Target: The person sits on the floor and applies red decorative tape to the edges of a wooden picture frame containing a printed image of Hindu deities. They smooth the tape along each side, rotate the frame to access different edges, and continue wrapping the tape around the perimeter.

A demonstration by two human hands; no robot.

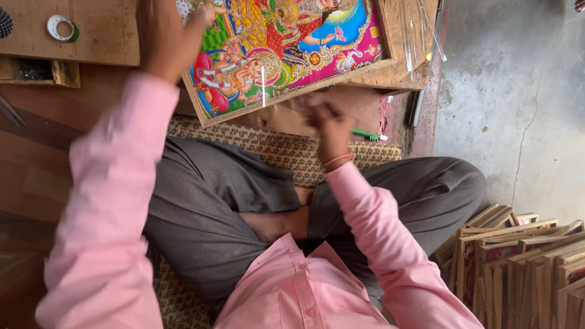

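A colourful printed picture (292,42) in a thin wooden frame lies tilted on a wooden board in front of my crossed legs. My left hand (167,36) rests on the picture's left edge, fingers over the frame's upper left side. My right hand (329,125) hovers just below the frame's lower edge, blurred by motion, with its fingers closed on a slim green-handled tool (368,135) that sticks out to the right. A thin pale strip (263,85) stands on the picture's lower part.
A tape roll (61,27) sits on a wooden board at top left. Clear glass strips (420,30) lie at top right. Several stacked wooden frames (524,262) stand at bottom right on the concrete floor (512,109). A patterned mat (274,149) lies under my legs.
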